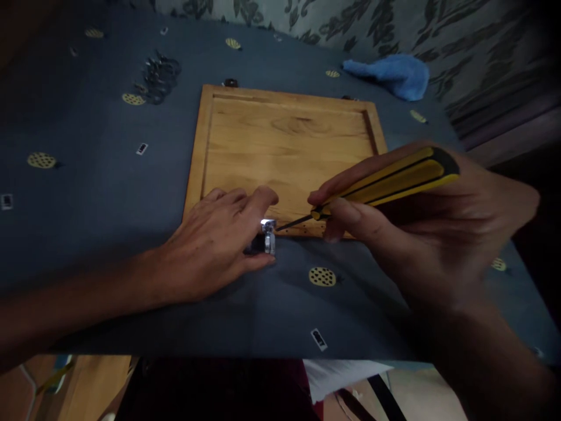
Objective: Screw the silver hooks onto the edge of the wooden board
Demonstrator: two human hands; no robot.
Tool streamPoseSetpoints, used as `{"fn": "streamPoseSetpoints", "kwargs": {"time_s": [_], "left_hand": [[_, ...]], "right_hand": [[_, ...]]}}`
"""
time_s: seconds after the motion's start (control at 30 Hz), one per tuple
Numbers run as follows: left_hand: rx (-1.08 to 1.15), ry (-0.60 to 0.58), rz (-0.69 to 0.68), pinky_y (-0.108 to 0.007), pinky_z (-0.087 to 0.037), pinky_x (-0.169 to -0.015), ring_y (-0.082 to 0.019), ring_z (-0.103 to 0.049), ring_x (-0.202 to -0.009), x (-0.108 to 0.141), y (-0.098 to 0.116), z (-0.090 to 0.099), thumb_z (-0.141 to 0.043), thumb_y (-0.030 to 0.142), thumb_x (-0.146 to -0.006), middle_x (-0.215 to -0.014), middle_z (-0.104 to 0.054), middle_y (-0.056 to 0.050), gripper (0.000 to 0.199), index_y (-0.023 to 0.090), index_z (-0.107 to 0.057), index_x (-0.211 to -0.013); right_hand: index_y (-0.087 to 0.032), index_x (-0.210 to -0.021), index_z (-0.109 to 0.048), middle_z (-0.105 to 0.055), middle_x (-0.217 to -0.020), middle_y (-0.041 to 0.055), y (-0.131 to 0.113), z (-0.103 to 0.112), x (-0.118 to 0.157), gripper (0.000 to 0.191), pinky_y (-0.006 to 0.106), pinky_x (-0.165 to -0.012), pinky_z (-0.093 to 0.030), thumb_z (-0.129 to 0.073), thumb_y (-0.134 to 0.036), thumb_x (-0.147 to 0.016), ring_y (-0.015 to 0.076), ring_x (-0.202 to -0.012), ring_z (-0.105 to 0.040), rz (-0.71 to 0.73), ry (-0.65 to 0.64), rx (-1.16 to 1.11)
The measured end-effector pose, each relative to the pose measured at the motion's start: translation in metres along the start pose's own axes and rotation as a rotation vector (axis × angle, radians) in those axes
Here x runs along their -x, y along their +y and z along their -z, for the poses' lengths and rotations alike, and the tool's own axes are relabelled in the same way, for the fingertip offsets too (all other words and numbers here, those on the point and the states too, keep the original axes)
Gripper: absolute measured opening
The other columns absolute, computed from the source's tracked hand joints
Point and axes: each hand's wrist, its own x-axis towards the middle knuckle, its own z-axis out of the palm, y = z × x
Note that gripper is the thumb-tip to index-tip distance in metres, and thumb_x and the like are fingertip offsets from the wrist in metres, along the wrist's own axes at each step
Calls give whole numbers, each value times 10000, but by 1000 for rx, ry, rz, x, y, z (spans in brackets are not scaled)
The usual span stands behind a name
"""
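Observation:
A shallow wooden panel with a raised frame [284,140] lies flat on the cloth-covered table. At its near edge sits a small shiny metal clasp or hinge [269,241], which my left hand [214,237] steadies between thumb and fingers while the hand rests over the panel's corner. My right hand [429,245] is closed around a yellow and black screwdriver [390,181]. The screwdriver slants down to the left, its tip right by the metal fitting; whether it sits in a screw is too small to tell. Small dark holes show along the near edge, right of the tip.
Dark metal pieces [160,76] lie heaped at the back left. Small dark fittings [231,83] sit at the panel's far edge. A blue cloth [394,75] is crumpled at the back right, near a patterned wall covering [342,23]. The table's front edge runs below my hands.

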Motion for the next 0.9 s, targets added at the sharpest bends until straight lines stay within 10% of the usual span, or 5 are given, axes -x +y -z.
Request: {"fn": "streamPoseSetpoints", "kwargs": {"time_s": [0.9], "left_hand": [[12, -5, 2, -374, -475, -842, -257, -654, -1006, 1, 0, 0, -785, 363, -818, -1071, -700, -45, 569, 203, -440, -1241]], "right_hand": [[-286, -803, -731, -724, -793, -25, 7, -1, 1, 83, 272, -445, -538, -812, -274, -799, 127, -516, -645, 31, -2, -60]]}}
